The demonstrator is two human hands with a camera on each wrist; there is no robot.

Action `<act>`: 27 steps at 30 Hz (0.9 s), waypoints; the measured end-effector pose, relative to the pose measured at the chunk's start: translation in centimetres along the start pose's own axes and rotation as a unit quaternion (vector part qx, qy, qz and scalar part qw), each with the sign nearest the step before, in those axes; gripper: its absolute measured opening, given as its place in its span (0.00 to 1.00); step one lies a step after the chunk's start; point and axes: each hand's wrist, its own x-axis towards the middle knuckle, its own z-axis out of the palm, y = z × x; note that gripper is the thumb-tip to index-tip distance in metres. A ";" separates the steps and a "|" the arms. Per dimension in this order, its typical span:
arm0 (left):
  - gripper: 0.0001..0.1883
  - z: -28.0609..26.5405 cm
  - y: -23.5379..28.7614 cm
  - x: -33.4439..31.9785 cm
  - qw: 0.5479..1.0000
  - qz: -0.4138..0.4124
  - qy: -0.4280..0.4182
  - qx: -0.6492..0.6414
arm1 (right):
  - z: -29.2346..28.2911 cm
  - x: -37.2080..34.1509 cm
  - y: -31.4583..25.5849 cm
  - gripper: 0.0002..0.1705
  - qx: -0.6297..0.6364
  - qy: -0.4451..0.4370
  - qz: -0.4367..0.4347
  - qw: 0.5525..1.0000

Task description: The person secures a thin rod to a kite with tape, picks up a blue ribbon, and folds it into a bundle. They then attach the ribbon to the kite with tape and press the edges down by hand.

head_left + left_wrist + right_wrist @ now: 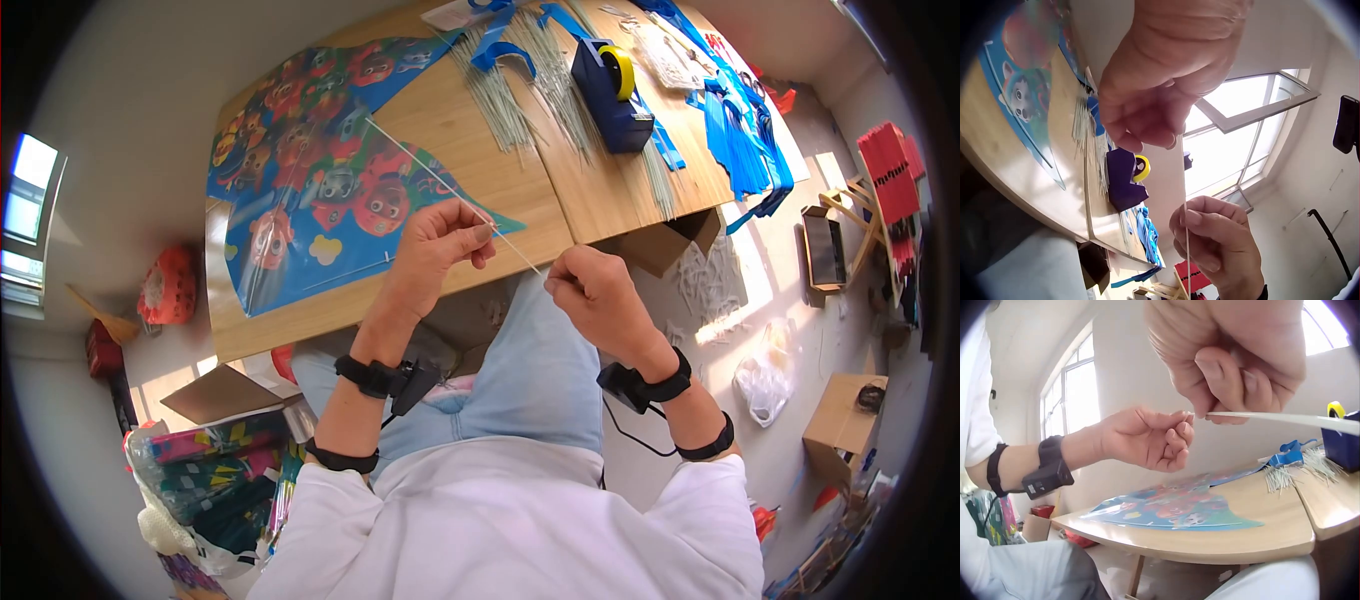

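Observation:
A thin white rod (425, 168) slants over the table in the head view. My left hand (440, 245) pinches it between thumb and fingers. Close by on the right, my right hand (595, 295) pinches the rod's lower part with curled fingers. In the left wrist view the rod (1188, 250) passes the right hand's fingertips. Beneath the hands' level, a blue printed sheet with cartoon figures (325, 250) lies on the table's left side, with another thin white stick (335, 273) along its near edge.
On the wooden table (530, 200) lie bundles of thin sticks (500, 105), a dark tape dispenser (610, 110) with yellow tape, and blue ribbons (735, 135). A cardboard box (665, 245) is under the table's right edge. A plastic bag (768, 375) lies on the floor at right.

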 end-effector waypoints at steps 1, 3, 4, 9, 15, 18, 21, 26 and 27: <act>0.05 0.2 -0.1 0.0 1.000 0.001 0.004 -0.001 | 0.0 -0.1 -0.1 0.06 -0.003 0.008 -0.003 1.000; 0.05 0.8 -0.2 -0.1 1.000 0.005 0.012 -0.007 | 0.0 -0.1 -0.4 0.06 -0.011 0.024 -0.009 1.000; 0.04 1.2 -0.2 -0.2 1.000 0.006 0.017 -0.011 | 0.1 -0.2 -0.4 0.05 -0.003 0.021 -0.005 1.000; 0.05 1.8 -0.9 0.0 0.998 0.023 0.041 -0.033 | 0.2 -0.7 -0.6 0.05 0.042 0.000 0.056 0.998; 0.05 2.3 -0.5 0.3 0.996 -0.008 0.061 -0.062 | -0.1 -0.9 -1.1 0.03 0.167 -0.042 0.191 0.966; 0.05 1.9 -1.0 0.5 0.995 -0.018 0.058 -0.084 | 0.0 -0.7 -1.0 0.05 0.218 -0.048 0.222 0.949; 0.05 1.2 -1.2 0.5 0.994 -0.020 0.063 -0.088 | -1.1 0.3 0.6 0.08 0.209 -0.041 0.208 0.955; 0.04 0.1 -1.9 -0.6 0.995 -0.076 0.038 -0.046 | -7.3 7.6 11.5 0.14 0.060 0.247 0.173 0.952; 0.04 0.2 -2.1 -0.9 0.995 -0.091 0.030 -0.039 | -9.1 9.4 13.2 0.15 0.031 0.272 0.187 0.944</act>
